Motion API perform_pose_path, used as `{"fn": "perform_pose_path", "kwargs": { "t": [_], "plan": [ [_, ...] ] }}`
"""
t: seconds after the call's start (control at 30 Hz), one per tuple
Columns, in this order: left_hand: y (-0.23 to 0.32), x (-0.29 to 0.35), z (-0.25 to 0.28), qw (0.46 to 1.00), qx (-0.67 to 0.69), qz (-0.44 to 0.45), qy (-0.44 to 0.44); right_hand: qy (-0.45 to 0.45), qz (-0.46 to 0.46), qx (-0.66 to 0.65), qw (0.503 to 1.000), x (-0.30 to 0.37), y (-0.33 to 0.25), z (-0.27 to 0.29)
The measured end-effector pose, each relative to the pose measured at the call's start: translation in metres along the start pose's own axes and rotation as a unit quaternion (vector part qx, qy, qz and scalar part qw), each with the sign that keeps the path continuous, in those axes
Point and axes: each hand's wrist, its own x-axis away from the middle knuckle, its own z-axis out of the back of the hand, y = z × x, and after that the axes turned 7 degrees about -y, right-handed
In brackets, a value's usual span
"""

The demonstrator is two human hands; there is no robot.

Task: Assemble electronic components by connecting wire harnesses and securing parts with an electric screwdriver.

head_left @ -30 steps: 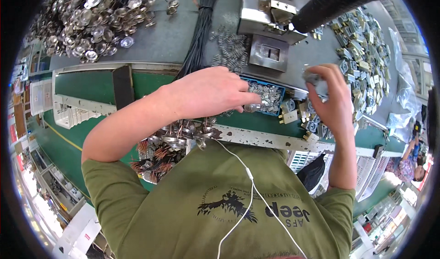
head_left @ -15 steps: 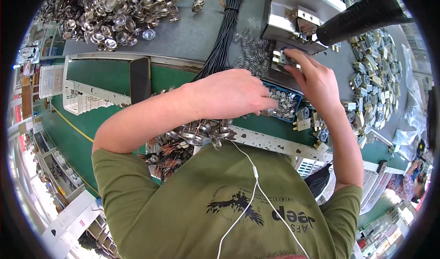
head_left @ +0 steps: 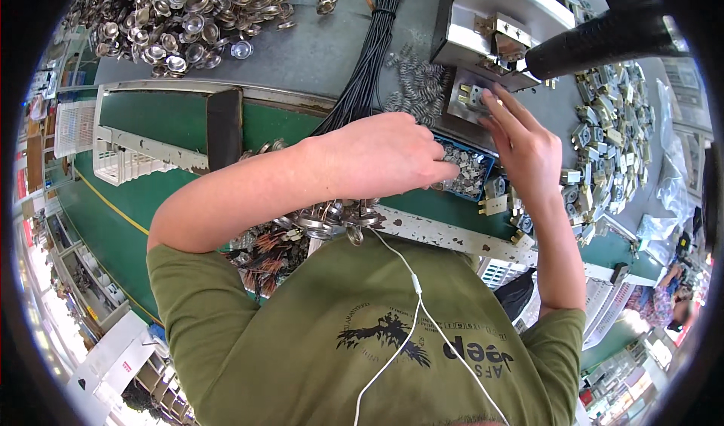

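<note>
1. Connector (head_left: 471,96), pale and grey with prongs, lies on a metal block (head_left: 461,120) near the front edge of the desk (head_left: 302,60).
2. Right hand (head_left: 528,147): loose, not clenched; its fingertips are at the connector's right end, with the thumb standing off from it.
3. Left hand (head_left: 392,156): fingers curled together beside a blue tray (head_left: 489,182); I cannot tell whether anything is pinched in them.
4. Small metal bits (head_left: 469,166) fill that tray, at the desk's front edge.
5. Loose springs (head_left: 418,87) are heaped left of the block, and a bundle of black wires (head_left: 368,68) runs over the front edge beside them.
6. Behind the block sits a metal housing (head_left: 461,32), with a thick black handle (head_left: 596,47) reaching in from the right.
7. More connectors (head_left: 615,124) are piled toward the desk's right end.
8. Shiny round caps (head_left: 188,30) crowd the desk's far left.
</note>
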Motion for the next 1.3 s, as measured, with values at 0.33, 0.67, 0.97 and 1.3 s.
{"fn": "perform_pose_path", "kwargs": {
  "t": [0.33,0.67,0.97,1.3],
  "plan": [
    [-0.007,-0.003,-0.011,0.996,-0.030,-0.041,0.075,0.032,0.214,0.187,0.958,-0.110,-0.063,-0.031],
    [0.001,-0.001,-0.003,0.999,-0.037,-0.001,-0.031,-0.120,0.133,0.243,0.953,-0.125,-0.071,-0.038],
    [-0.014,-0.009,0.029,0.983,0.110,-0.090,0.113,0.026,0.049,-0.172,0.984,-0.038,-0.052,0.073],
    [-0.010,-0.032,0.017,0.994,0.079,-0.067,0.024,0.022,-0.072,-0.249,0.966,-0.004,0.004,0.013]
  ]
}}
